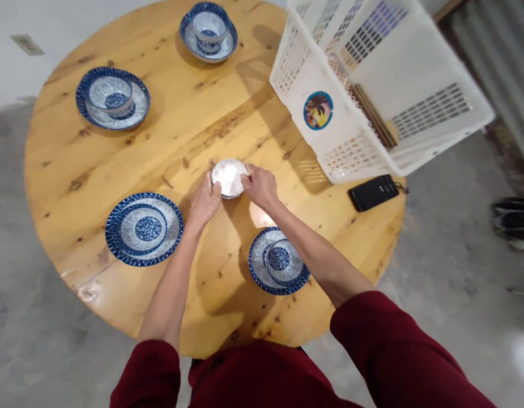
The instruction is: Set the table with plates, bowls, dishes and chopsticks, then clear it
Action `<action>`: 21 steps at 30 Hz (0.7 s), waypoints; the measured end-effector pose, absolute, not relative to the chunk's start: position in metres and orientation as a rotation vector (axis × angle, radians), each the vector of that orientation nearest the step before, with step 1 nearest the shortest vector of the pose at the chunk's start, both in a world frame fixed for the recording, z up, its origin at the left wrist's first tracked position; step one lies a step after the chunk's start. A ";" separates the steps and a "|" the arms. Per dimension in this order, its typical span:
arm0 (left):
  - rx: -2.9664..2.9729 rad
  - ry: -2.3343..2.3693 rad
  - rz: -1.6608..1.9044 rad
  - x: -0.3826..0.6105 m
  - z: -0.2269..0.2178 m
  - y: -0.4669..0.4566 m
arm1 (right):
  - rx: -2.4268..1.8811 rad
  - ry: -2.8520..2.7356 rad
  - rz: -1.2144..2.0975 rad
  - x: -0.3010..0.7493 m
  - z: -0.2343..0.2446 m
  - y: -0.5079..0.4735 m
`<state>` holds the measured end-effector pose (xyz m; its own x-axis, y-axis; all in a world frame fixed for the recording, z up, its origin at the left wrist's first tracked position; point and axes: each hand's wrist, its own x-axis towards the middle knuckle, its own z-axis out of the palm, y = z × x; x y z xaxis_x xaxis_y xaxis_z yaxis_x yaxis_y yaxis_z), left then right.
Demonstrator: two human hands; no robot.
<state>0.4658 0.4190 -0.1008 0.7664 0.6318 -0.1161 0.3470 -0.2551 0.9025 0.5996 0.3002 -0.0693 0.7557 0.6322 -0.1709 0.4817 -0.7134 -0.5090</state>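
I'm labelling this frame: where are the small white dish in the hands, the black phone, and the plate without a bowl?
small white dish point(228, 177), head view, its pale centre.
black phone point(373, 192), head view, middle of its face.
plate without a bowl point(144, 228), head view, blue centre medallion.

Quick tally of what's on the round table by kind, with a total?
Blue-patterned plates: 4
Blue-patterned bowls on plates: 3
Small white bowl, held by left hand and right hand: 1
White plastic basket: 1
Black phone: 1
Total: 10
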 end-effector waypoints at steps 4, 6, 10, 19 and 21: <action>2.042 0.763 0.281 0.465 -0.084 0.418 | -2.538 -0.870 0.452 0.601 -0.059 0.303; 2.147 0.834 0.295 0.461 -0.074 0.414 | -2.513 -0.856 0.429 0.611 -0.057 0.296; 2.203 0.894 0.353 0.442 -0.062 0.402 | -2.428 -0.732 0.366 0.638 -0.056 0.238; 2.166 0.743 0.508 0.390 -0.056 0.322 | -2.405 -0.027 0.341 0.610 -0.060 0.023; 2.172 0.716 0.499 0.383 -0.053 0.301 | -2.359 0.093 0.382 0.594 -0.066 -0.002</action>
